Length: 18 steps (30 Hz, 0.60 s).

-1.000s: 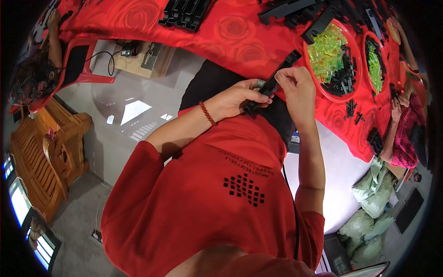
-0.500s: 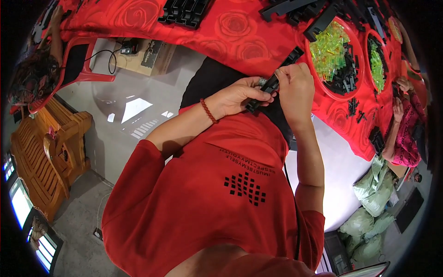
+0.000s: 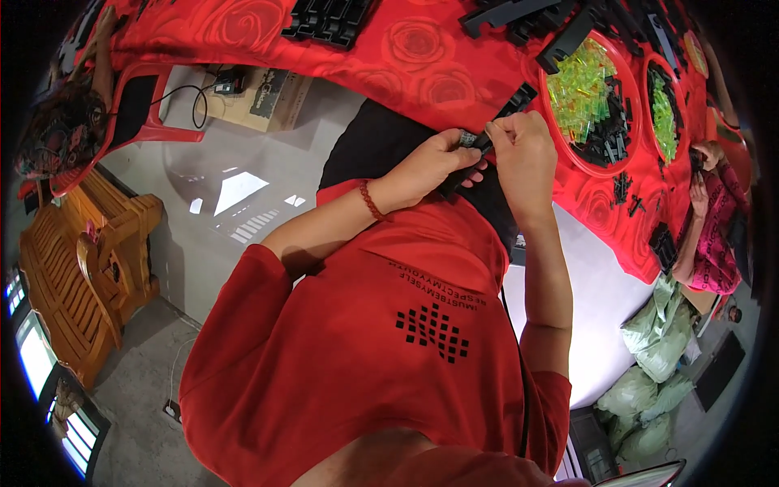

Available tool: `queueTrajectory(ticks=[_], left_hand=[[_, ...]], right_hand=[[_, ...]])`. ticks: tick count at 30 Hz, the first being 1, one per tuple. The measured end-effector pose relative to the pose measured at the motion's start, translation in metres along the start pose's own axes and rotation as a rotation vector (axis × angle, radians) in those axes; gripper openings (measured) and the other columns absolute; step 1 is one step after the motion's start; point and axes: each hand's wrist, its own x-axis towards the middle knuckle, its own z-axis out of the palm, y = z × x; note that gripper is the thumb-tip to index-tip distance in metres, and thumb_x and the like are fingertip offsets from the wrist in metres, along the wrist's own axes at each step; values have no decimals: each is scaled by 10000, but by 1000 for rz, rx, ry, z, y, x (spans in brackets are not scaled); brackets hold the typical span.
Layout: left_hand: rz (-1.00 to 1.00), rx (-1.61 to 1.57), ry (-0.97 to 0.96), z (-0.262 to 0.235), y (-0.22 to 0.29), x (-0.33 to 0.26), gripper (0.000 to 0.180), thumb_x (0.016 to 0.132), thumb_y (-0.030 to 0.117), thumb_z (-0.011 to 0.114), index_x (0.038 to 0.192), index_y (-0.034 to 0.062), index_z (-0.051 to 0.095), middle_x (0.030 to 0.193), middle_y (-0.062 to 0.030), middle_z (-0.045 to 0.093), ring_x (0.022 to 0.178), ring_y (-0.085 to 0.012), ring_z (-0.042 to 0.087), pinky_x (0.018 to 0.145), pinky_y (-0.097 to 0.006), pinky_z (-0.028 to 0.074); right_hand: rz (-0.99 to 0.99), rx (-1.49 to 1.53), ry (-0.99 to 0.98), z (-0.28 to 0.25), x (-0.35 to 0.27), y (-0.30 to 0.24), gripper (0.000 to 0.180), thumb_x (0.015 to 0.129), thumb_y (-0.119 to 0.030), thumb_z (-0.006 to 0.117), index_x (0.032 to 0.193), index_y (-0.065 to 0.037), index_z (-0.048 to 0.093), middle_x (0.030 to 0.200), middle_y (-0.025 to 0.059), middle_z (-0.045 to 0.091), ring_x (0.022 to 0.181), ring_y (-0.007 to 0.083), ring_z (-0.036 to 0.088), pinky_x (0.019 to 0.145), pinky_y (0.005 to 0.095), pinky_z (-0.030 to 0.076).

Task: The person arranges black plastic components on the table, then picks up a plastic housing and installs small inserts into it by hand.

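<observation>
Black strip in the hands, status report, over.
Left hand and right hand both shut on the black strip. Strip held at the red table edge. Red basin of yellow-green pieces beside, nothing blocking.

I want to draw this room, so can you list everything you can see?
Black strip part: one, black, held between both hands.
Round trays: two, red, holding yellow-green and black pieces, on the table's right.
Tablecloth: one, red with roses, over the table.
Black parts: several, on the cloth, top.
Wooden bench: one, brown, left.
Green sacks: several, lower right.
Bracelet: one, red, left wrist.
Left hand: gripping the strip.
Right hand: pinching its top end.
</observation>
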Motion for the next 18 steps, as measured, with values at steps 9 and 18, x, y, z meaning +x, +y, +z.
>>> queueTrajectory(ticks=[9,18], left_hand=[[59,340,119,6,4,1,198,1020,169,510,1098,-7,559,925,-68,660,740,-116,622,657,-260,516],[143,451,179,8,2,0,186,1018,189,516,1040,13,569,871,-52,667,692,-107,626,623,-267,511]], right_hand=[[115,123,-40,-2,3,-1,123,827,-116,713,824,4,686,830,147,607,761,296,632,685,395,490],[323,545,19,1,-4,23,170,908,-49,640,1064,-5,690,859,35,611,718,110,534,667,251,451]])
